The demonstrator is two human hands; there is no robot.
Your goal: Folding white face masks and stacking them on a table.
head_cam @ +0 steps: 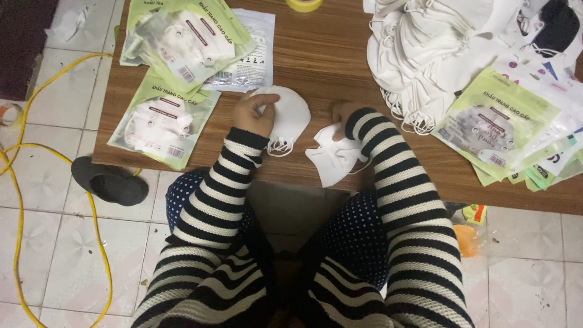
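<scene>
From the head view, my left hand [255, 114] pinches the near edge of a white folded face mask [290, 115] lying on the brown table [322, 54], thumb and fingers pressed together on the fabric. My right hand [341, 115] is mostly hidden behind its striped sleeve; I cannot tell whether its fingers are spread or closed, but it rests just beside a second white mask [333, 157], which lies at about five o'clock from the first one, close to the table's near edge.

As I judge it, the work is partway through. At ten o'clock lie the sealed green-and-clear packets [173, 73] with masks inside; I count at least three there, overlapping. At two o'clock sits a big heap of loose white masks [419, 54], too tangled to count. At three o'clock is a fanned pile of flat packets [510, 127], several, whether empty or filled I cannot tell. So two masks are in hand and many are left.

At twelve o'clock, one yellow tape roll [303, 5] peeks in. On the tiled floor at nine o'clock are one dark slipper [109, 181] and a yellow cable [24, 146].
</scene>
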